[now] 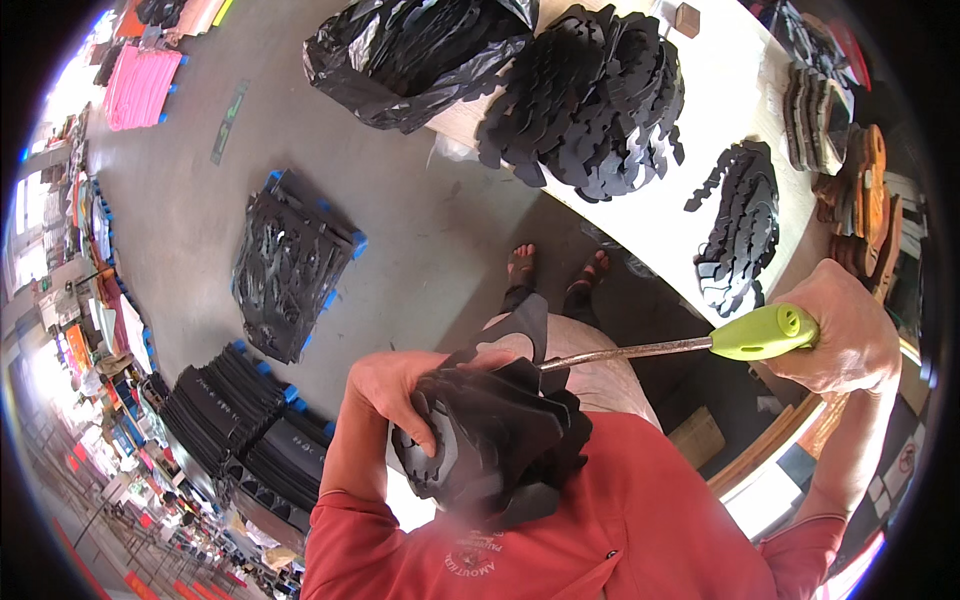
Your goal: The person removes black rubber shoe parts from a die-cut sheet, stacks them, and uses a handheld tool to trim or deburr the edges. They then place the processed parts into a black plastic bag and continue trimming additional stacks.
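My left hand (392, 385) is closed around a bundle of black cut-out sheet pieces (500, 440), pressed against my red shirt. Wavy, notched edges fan out from the bundle. In my right hand (850, 335) is a screwdriver (762, 333) with a yellow-green handle. Its long metal shaft points left, and the tip meets the upper edge of the bundle. One curved black piece (525, 325) sticks up above the rest, by the tip. Whether the tip goes in between the pieces cannot be made out.
A pale table (640, 235) ahead bears a big heap of black pieces (600, 110), a smaller pile (742, 225) and a black plastic bag (420, 60). Black stacks (290, 270) stand on the floor to the left, with more dark stacks (225, 405) nearer. Brown curved pieces (870, 210) lie far right.
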{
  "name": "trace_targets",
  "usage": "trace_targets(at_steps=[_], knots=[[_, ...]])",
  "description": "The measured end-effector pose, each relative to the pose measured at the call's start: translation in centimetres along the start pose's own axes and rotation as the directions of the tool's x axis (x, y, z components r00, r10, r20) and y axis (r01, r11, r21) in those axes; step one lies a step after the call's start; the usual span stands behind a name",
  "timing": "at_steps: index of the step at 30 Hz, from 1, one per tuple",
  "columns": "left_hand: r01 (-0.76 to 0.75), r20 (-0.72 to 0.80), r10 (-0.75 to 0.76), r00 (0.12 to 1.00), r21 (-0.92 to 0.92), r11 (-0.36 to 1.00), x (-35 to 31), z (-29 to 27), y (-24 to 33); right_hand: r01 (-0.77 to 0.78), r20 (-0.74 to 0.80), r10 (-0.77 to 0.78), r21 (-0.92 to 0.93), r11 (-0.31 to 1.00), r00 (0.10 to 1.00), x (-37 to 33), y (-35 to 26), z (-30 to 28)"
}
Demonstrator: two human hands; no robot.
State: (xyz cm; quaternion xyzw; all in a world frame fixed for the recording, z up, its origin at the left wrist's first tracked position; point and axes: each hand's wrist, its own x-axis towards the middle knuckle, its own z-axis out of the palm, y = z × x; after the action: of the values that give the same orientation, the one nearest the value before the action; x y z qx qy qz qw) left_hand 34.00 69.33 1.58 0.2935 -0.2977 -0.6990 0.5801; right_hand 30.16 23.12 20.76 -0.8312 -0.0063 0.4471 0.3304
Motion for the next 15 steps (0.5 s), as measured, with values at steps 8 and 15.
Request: trace_targets(at_steps=[8,15], knots=[[-0.056,-0.098,0.055,0.994,-0.01,0.998,-0.8,1.1,-0.5,0.035,0.043,-0.034,-0.043,0.998,0.998,0.3,0.2,0.1],[0.058,-0.164,-0.066,0.984,-0.054,0.997,-3.2,1.3,-1.8,0.102,0.013,-0.101,-0.026,0.994,0.995,0.2,0.3,0.3]])
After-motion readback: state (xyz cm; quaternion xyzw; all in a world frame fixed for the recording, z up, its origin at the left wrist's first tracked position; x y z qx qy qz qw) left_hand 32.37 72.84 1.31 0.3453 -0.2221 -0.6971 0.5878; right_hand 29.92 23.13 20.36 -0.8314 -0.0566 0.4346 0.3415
